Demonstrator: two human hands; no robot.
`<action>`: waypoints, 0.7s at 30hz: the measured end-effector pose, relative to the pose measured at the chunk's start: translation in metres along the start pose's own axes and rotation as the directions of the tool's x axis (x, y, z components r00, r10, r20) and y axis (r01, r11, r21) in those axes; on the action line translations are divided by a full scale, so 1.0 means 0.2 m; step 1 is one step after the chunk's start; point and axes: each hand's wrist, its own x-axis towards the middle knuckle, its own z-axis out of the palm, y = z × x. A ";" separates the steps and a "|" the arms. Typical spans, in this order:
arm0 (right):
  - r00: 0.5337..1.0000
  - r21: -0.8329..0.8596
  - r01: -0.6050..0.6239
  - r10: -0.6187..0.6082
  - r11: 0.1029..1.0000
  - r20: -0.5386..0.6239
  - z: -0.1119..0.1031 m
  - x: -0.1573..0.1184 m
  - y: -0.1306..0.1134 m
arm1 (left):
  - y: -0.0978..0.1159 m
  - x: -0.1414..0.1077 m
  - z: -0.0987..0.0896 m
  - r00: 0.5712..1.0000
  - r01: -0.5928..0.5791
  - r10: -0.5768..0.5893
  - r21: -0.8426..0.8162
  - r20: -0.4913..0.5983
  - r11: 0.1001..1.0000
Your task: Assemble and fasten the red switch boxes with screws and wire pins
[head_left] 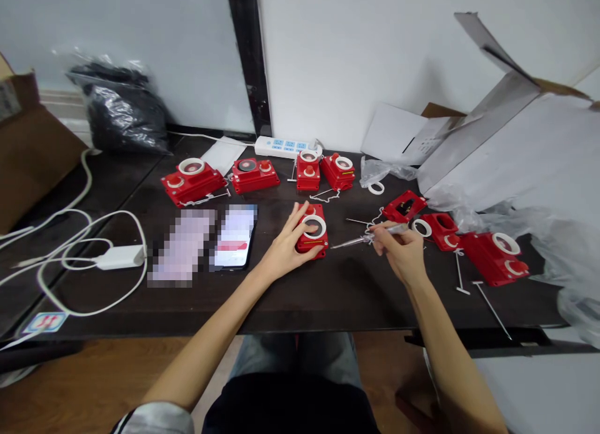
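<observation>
Our head camera, facing forward and down

We look from just above our left hand (285,243) and right hand (398,252), across the table (356,296).

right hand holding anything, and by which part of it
The right hand holds a slim silver-grey screwdriver by its handle, with the thin metal shaft pointing left.

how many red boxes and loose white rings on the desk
red boxes: 8, counting the one under the left hand
loose white rings: 2
total: 10
</observation>
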 end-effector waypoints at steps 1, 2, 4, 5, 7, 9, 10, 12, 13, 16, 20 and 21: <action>1.000 0.029 0.028 -0.027 0.999 -0.016 0.00 0.01 -0.02 | 0.00 0.00 0.00 1.000 0.002 -0.002 -0.004 0.004 1.000; 0.998 0.032 0.064 -0.063 0.997 -0.020 0.01 0.02 -0.03 | 0.01 0.00 0.00 1.000 0.009 -0.009 -0.005 0.011 1.000; 0.992 -0.021 0.127 -0.127 0.992 0.007 0.03 0.04 -0.07 | 0.01 0.00 -0.01 0.999 0.032 -0.032 0.005 0.018 0.999; 0.989 -0.049 0.146 -0.145 0.988 0.026 0.05 0.04 -0.09 | 0.01 0.00 -0.01 0.999 0.040 -0.040 0.012 0.020 0.999; 0.987 -0.088 0.152 -0.147 0.984 0.064 0.09 0.05 -0.13 | 0.01 0.00 -0.01 0.999 0.044 -0.045 0.023 0.024 0.999; 0.983 -0.105 0.155 -0.143 0.982 0.115 0.12 0.06 -0.16 | 0.00 -0.01 -0.01 0.999 0.044 -0.044 0.026 0.029 0.999; 0.979 -0.114 0.164 -0.147 0.980 0.145 0.14 0.06 -0.17 | 0.00 -0.01 -0.01 0.999 0.044 -0.045 0.024 0.030 0.999; 0.968 -0.148 0.180 -0.148 0.973 0.202 0.15 0.07 -0.18 | -0.01 -0.01 -0.01 0.999 0.047 -0.047 0.022 0.027 0.999; 0.964 -0.166 0.184 -0.145 0.969 0.223 0.15 0.08 -0.18 | -0.01 -0.01 -0.01 0.998 0.047 -0.048 0.021 0.028 0.999; 0.957 -0.215 0.187 -0.128 0.958 0.261 0.16 0.09 -0.19 | -0.01 -0.01 0.00 0.999 0.042 -0.043 0.018 0.029 0.999; 0.953 -0.246 0.193 -0.121 0.950 0.278 0.16 0.10 -0.19 | -0.02 -0.01 0.00 1.000 0.021 -0.021 0.015 0.018 1.000; 0.952 -0.249 0.195 -0.122 0.949 0.281 0.16 0.10 -0.19 | -0.02 -0.01 0.00 1.000 0.016 -0.016 0.015 0.017 1.000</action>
